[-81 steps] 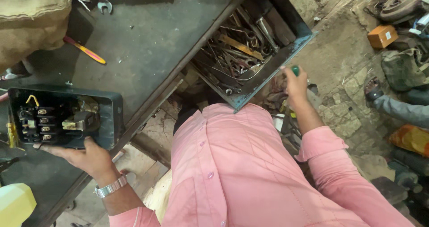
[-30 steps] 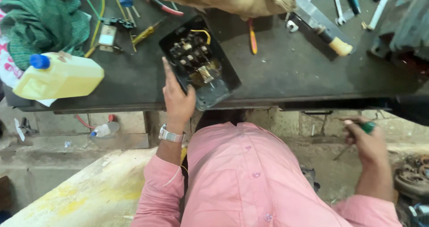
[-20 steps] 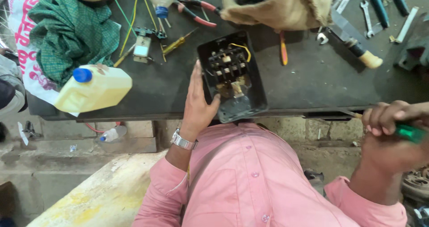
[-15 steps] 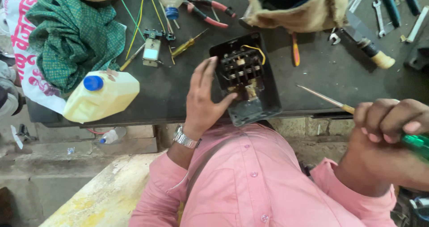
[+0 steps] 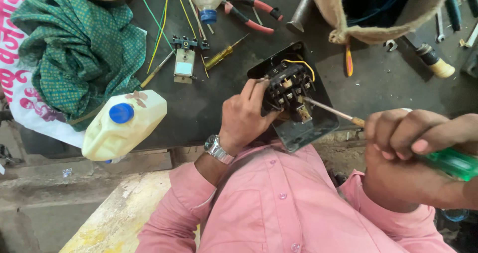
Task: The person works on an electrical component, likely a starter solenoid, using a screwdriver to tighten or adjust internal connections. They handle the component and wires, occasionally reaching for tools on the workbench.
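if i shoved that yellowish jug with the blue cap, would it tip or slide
The jug already lies on its side near the workbench edge, so it would probably slide or roll rather than tip. It looks like thin plastic, likely light unless full. Part of it seems to overhang the edge, so a push might drop it.

A: Where does the view sit?
B: On the person's head, looking steeply down over the pink shirt (image 5: 279, 203) at the bench (image 5: 209, 103) edge, close to both hands.
A: Any second view?
B: Just this one
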